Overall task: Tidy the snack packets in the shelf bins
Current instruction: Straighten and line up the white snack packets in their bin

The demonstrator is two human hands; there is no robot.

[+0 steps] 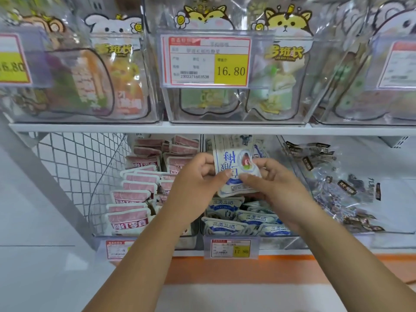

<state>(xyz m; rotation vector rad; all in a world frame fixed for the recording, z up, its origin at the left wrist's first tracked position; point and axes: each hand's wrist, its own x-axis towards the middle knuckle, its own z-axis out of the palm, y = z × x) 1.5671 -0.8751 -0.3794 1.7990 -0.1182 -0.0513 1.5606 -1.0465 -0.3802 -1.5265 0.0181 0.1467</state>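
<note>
Both hands hold a blue-and-white packet (234, 163) over the middle bin (279, 240) of the lower shelf. The left hand (195, 174) pinches its left edge between thumb and curled fingers; the right hand (270, 183) pinches the right edge likewise. The packet stands raised, its print turned sideways, above the matching packets (227, 226) lying in near rows (some askew). The step in hand looks like squaring up this packet before seating it. Next it needs lowering into that same bin, beyond the near rows, turned to match them. Pink packets (132, 197) fill the left bin; dark-labelled clear packets (337, 176) lie in the right one.
</note>
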